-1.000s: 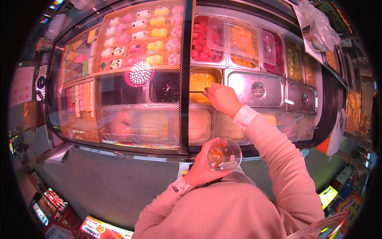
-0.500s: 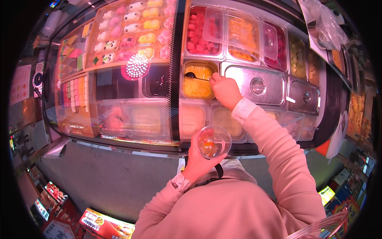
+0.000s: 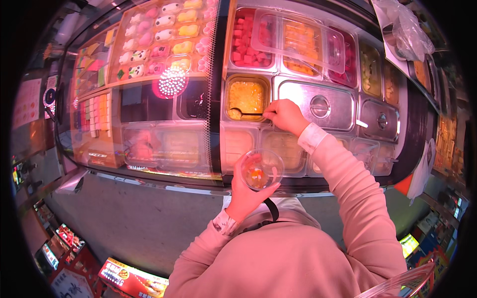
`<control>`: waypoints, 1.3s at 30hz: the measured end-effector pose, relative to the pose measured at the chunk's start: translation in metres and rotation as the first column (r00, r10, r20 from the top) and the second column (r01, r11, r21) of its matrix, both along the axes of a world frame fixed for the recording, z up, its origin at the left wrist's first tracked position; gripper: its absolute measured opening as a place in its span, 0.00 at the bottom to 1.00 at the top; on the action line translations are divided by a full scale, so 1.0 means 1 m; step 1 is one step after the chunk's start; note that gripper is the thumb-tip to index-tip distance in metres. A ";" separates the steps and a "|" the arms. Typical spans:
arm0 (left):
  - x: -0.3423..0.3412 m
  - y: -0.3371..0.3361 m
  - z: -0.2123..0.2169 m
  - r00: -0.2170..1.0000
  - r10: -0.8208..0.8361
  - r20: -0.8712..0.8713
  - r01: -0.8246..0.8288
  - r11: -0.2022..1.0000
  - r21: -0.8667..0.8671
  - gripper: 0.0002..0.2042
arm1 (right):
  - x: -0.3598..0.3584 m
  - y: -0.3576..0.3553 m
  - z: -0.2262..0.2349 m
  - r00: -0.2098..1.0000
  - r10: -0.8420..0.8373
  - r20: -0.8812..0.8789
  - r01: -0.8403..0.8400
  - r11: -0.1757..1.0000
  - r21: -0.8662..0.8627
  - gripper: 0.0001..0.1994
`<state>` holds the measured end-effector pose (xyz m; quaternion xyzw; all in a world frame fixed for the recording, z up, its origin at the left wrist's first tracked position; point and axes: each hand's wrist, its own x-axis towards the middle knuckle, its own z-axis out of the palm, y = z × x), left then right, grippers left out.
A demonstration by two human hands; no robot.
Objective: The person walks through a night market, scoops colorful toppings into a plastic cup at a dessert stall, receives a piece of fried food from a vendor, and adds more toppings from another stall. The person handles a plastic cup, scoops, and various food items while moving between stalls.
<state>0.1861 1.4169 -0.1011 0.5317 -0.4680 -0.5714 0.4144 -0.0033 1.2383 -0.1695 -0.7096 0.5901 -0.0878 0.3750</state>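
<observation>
I log from afar: left hand [image 3: 244, 194] gripping barely filled cup [image 3: 264, 170], right hand [image 3: 287, 116] pinching spoon [image 3: 251, 114] not yet clear of pan [image 3: 269, 91].

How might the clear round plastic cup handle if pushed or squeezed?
The clear round plastic cup looks thin-walled, so it may flex in the left hand. With only small orange and white pieces apparent inside, it is probably light. Its round rim suggests it might roll if tipped.

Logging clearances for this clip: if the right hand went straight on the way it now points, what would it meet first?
Past the held spoon, the right hand would probably meet the yellow food in the metal pan; the hand's height is unclear.
</observation>
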 end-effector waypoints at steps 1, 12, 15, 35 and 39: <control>0.000 -0.001 0.001 1.000 0.006 0.016 -0.006 1.000 -0.006 0.50 | -0.004 -0.003 -0.004 0.999 -0.018 0.048 0.016 0.999 0.037 0.08; 0.003 -0.022 -0.005 0.990 0.110 0.094 -0.107 0.994 -0.036 0.48 | -0.031 -0.009 0.019 0.780 -0.534 0.327 0.214 0.718 0.663 0.07; 0.002 -0.028 -0.010 0.987 0.119 0.112 -0.112 0.991 -0.070 0.48 | -0.039 -0.008 0.038 0.749 -0.567 0.343 0.242 0.716 0.655 0.07; -0.016 -0.065 -0.003 0.939 0.334 0.080 -0.274 0.869 -0.413 0.46 | -0.062 0.083 0.174 0.969 0.242 -0.041 -0.203 0.695 -0.689 0.12; -0.005 -0.048 -0.006 0.952 0.301 0.057 -0.270 0.913 -0.307 0.46 | -0.050 0.068 0.160 0.994 0.007 0.113 0.061 0.809 -0.585 0.10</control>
